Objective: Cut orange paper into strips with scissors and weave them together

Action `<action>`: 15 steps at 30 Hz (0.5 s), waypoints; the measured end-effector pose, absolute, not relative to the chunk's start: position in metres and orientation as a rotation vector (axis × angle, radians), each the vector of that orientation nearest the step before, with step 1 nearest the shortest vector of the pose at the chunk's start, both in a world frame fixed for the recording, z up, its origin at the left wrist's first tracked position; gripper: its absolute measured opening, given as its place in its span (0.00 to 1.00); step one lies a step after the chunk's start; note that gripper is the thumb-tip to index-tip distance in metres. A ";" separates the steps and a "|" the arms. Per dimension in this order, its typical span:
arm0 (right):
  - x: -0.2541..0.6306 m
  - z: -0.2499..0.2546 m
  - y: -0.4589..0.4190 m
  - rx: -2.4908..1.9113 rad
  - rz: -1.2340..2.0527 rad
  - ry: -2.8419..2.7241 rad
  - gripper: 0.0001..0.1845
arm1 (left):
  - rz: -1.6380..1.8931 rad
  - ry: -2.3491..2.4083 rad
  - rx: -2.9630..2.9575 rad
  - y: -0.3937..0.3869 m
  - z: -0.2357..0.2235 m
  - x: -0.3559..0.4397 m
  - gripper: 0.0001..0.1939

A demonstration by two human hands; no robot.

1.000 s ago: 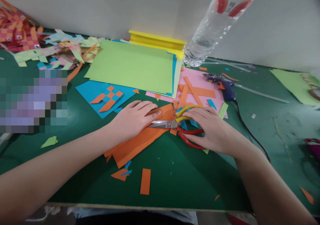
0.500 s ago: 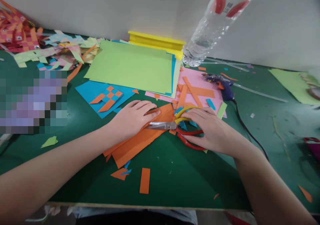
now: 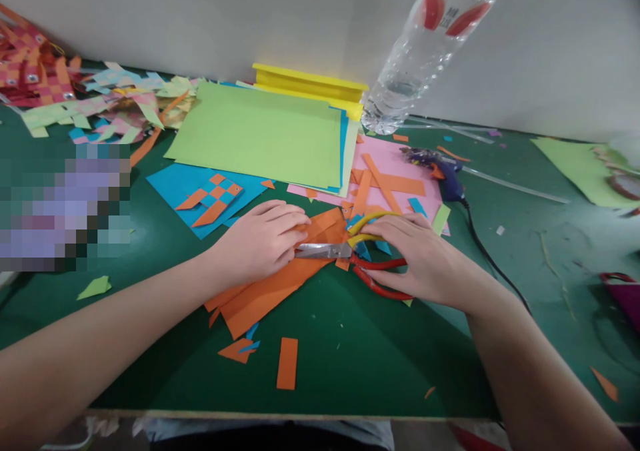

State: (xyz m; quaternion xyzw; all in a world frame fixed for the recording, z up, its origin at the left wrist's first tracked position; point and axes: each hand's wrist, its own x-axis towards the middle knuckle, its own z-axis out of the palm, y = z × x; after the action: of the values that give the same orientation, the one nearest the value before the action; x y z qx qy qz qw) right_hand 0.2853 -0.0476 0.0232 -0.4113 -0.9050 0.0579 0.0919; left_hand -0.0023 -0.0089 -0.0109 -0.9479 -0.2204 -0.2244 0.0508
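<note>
My right hand grips a pair of scissors with yellow and red handles, its fingers through the loops. The blades point left over a sheet of orange paper lying slanted on the green table. On that paper rests my left hand, fingers curled and closed on it beside the blade tips, which are partly hidden by the fingers. Blue and orange scraps lie under the scissors. Just behind my left hand, a woven orange and blue paper fish sits on a blue sheet.
Green sheets are stacked at the back beside a yellow holder and a water bottle. A corded glue gun lies at right on pink paper. Woven paper pieces are heaped at back left.
My left fingers have curled in and shifted slightly left on the orange paper, away from the scissors. My right hand keeps the scissors in about the same place. The view has shifted a little.
</note>
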 end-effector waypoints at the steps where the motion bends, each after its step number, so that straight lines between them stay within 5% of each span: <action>1: 0.286 0.023 -0.047 -1.227 0.172 -2.684 0.18 | -0.678 -0.690 -2.914 -0.009 -0.011 -0.002 0.12; 15: 0.294 0.025 -0.045 -1.315 0.217 -2.646 0.19 | -0.465 -0.875 -3.055 -0.010 -0.018 -0.004 0.19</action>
State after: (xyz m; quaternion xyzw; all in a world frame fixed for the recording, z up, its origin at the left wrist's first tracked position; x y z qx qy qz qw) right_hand 0.2940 -0.0450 0.0255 -0.4422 -0.8895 0.0731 0.0893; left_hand -0.0036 -0.0099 -0.0176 -0.9506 -0.2723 -0.1446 -0.0353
